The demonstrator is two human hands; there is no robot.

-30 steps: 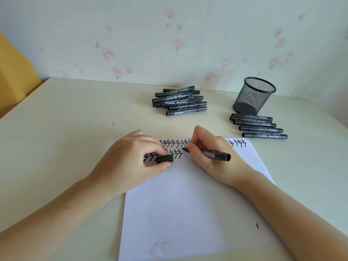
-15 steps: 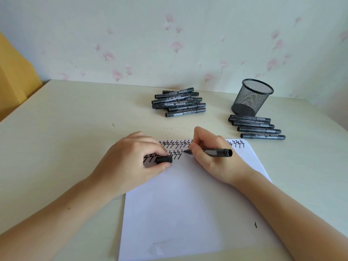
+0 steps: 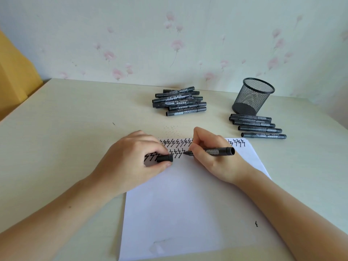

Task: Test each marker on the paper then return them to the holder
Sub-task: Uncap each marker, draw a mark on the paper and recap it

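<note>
**Marker at the paper, cap in the other hand**

The marker (image 3: 212, 151) lies low across the right hand (image 3: 216, 157), nib pointing left and at or just above the paper (image 3: 188, 204), at the end of the second row of zigzags (image 3: 177, 153); actual contact cannot be told. The fingers (image 3: 195, 146) of that hand curl round the barrel near the nib, and the tail end sticks out to the right past the knuckles. The left hand (image 3: 131, 162) rests on the sheet just beside it, thumb and fingers pinching the cap (image 3: 165, 158).

The marker looks light, stiff and smooth, so a pinch near the nib steers it well, while a hold at mid-barrel would suit carrying it. The open nib will stain whatever it touches, so it likely wants capping first.

Farther back on the surface (image 3: 75, 129), a loose pile (image 3: 178, 102) of capped markers lies centre. To the right the mesh holder (image 3: 252, 97) stands upright, with a row (image 3: 258, 127) of five capped markers in front of it. No markers show above the holder's rim.
</note>
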